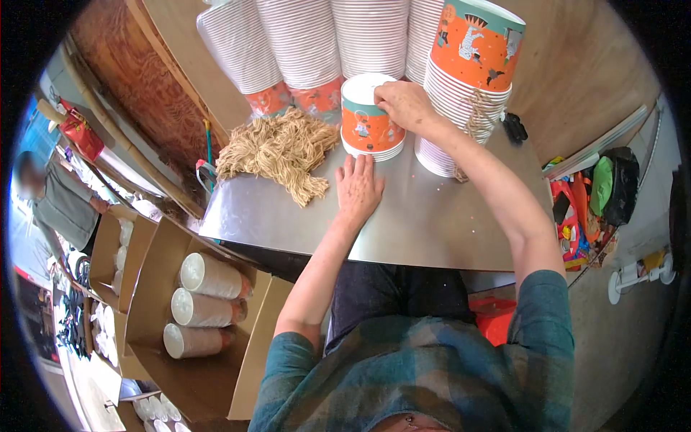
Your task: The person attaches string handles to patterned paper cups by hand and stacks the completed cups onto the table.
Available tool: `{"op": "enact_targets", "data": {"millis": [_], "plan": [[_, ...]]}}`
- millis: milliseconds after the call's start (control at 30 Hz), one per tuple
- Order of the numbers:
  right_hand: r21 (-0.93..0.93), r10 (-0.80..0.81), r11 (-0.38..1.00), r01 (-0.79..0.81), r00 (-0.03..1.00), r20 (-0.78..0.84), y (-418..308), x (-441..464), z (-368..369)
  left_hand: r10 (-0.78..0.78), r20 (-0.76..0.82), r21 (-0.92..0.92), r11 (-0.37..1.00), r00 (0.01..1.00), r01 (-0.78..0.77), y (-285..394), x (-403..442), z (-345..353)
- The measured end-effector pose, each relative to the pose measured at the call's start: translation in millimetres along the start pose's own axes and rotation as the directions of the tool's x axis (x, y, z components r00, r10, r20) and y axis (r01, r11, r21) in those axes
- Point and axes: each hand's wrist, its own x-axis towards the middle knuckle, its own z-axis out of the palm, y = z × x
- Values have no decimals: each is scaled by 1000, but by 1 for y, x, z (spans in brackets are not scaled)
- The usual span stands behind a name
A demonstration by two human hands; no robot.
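On the silver metal table (pixel 446 227) below my camera, a short stack of round orange-and-green printed paper tubs (pixel 368 131) stands upright beside a loose heap of tan twine (pixel 277 153). My right hand (pixel 405 106) grasps the stack's rim; my left hand (pixel 360 189) lies flat, unclenched, fingertips at its base, probably to steady it.
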Motion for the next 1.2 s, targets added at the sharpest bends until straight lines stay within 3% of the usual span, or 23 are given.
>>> {"op": "enact_targets", "data": {"millis": [167, 600, 667, 900, 967, 1000, 1067, 1100, 1167, 1200], "plan": [[8, -15, 1000, 16, 999, -34, -5, 1, -2, 3, -21, 91, 996, 1000, -1, 1, 6, 4], [-12, -48, 999, 47, 994, -94, -6, 7, -5, 45, -138, 50, 998, 989, -39, 2, 8, 4], [67, 61, 996, -57, 996, -59, -9, 8, -12, 46, -168, 73, 997, 985, -34, 1, 8, 3], [76, 44, 996, -34, 991, -126, -1, 27, -36, 47, -207, 117, 993, 977, -23, -3, 7, 2], [121, 132, 985, -119, 986, -106, -1, 34, -49, 60, -239, 119, 992, 969, -32, -5, 5, 4], [77, 25, 997, -6, 966, -257, 18, 46, -44, 59, -240, 119, 992, 969, -31, -4, 5, 3], [123, 104, 990, -63, 927, -360, 12, 59, -82, -12, -154, 18, 1000, 988, 15, -3, 4, -1], [46, 18, 999, 0, 920, -392, 11, 64, -109, -10, -154, 20, 1000, 988, 13, -4, 4, -1], [387, 161, 921, 41, 865, -475, -16, 58, -147, -27, -166, -16, 1000, 986, 24, -4, 3, -3], [467, 186, 881, 71, 857, -481, -15, 53, -156, -26, -167, -16, 1000, 986, 24, -4, 4, -2]]}}
